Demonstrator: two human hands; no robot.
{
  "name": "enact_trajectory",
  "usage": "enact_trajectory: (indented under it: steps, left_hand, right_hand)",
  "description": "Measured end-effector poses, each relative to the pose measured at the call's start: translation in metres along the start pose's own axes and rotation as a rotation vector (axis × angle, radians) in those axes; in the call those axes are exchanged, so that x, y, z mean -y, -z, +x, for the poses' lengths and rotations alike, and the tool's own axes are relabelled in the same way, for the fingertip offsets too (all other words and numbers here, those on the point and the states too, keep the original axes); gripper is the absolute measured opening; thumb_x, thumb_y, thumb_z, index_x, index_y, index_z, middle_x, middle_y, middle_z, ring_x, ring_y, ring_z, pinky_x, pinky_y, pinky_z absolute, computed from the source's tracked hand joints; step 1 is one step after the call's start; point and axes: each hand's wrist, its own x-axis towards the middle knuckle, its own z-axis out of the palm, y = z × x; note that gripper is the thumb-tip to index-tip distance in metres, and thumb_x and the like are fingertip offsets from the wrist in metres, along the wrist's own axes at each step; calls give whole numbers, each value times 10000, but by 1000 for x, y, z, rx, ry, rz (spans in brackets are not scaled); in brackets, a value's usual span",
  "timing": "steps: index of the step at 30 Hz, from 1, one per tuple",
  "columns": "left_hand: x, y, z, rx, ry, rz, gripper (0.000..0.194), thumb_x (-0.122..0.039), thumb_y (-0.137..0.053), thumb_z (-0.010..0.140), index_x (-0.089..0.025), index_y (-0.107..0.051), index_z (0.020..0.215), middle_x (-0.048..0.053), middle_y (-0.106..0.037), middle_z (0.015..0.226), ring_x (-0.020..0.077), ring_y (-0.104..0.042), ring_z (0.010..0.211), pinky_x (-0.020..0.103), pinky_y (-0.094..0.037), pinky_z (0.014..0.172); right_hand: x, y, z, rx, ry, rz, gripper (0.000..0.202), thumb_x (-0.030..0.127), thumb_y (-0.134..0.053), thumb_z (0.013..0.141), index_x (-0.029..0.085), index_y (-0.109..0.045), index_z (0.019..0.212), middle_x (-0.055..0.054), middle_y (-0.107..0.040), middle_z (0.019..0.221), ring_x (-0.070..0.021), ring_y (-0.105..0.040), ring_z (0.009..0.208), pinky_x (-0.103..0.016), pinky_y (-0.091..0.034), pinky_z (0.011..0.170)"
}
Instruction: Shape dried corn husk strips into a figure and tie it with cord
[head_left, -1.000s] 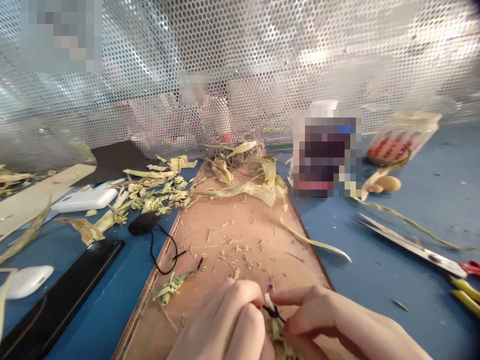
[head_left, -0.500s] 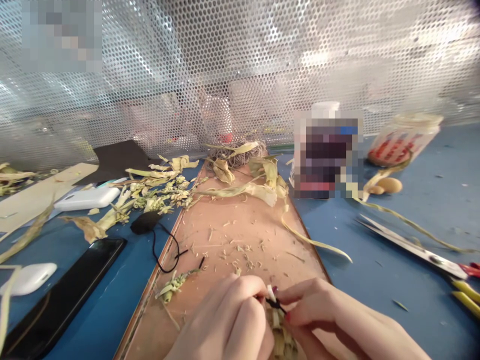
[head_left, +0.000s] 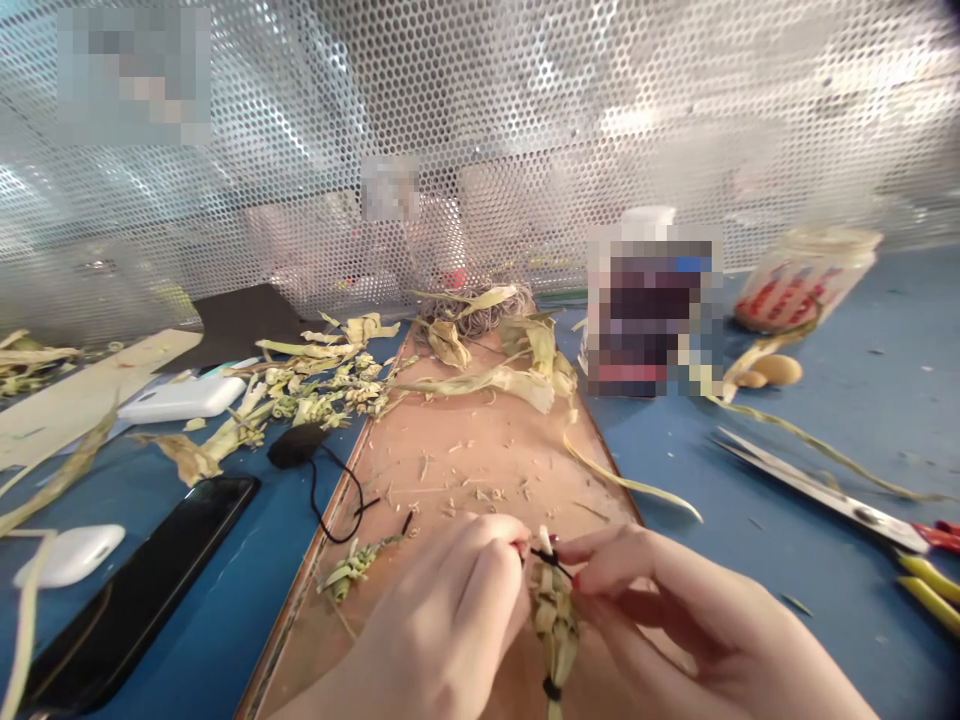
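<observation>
Between my hands stands a plaited piece of dried husk (head_left: 556,630), with a dark band round its lower end. A black cord (head_left: 550,557) crosses its pale upper tip. My left hand (head_left: 450,610) is closed, its fingertips pinching the cord on the left side. From the right, my right hand (head_left: 667,600) pinches the cord's other side between thumb and forefinger. A smaller knotted husk piece (head_left: 352,570) lies on the brown board (head_left: 450,450), left of my left hand.
Husk strips (head_left: 517,380) and a twine coil (head_left: 480,310) lie at the board's far end. At left are a black phone (head_left: 142,590), a white case (head_left: 71,555) and a dark pouch (head_left: 296,445). Scissors (head_left: 832,500) and a tilted jar (head_left: 810,275) are on the right.
Both hands have moved slightly up and away from me, and apart from each other. More of the plaited husk piece now shows, including its dark lower band.
</observation>
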Motion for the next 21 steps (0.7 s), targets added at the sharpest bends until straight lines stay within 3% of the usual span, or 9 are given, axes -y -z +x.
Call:
enact_trajectory:
  steps: [3,10,13,15,18,21]
  left_hand:
    - [2,-2,2,-19,84,-43,145,-58,-438,810,-179,-480,877,32,-629,859,101,-607,740,198,-500,672]
    - [-3,2,5,-8,247,-104,76,-134,-465,805,-196,-505,785,-8,-630,694,82,-579,521,160,-448,455]
    - [-7,7,9,157,617,-413,113,-288,-451,829,-205,-489,763,-50,-567,513,62,-468,291,138,-328,270]
    - [-8,10,13,249,839,-686,171,-369,-442,827,-210,-456,765,-62,-546,478,73,-457,240,134,-289,219]
    - [-7,11,19,241,933,-980,201,-379,-491,802,-210,-403,739,-39,-578,568,135,-602,381,174,-443,304]
    - [-5,11,21,218,927,-1073,201,-346,-508,804,-204,-387,730,-31,-580,621,156,-647,479,215,-524,403]
  right_hand:
    - [-1,0,6,-43,-53,-11,143,342,-535,778,207,-565,740,-26,-641,801,-134,-618,695,-202,-541,634]
    - [-6,-3,8,-60,-223,23,143,337,-584,740,197,-564,718,59,-486,495,-63,-459,398,-135,-387,359]
    - [-4,-4,7,-82,-247,52,164,351,-611,715,191,-573,711,61,-487,497,-59,-460,382,-139,-405,355]
    - [0,-2,8,-69,-279,112,209,390,-601,723,183,-573,724,43,-533,564,-59,-483,380,-149,-436,353]
    - [9,2,10,-35,-334,209,241,416,-595,727,176,-570,741,8,-597,705,-65,-538,404,-153,-472,347]
    - [16,5,13,-18,-398,282,208,392,-612,716,192,-556,734,13,-627,736,-77,-575,423,-137,-471,326]
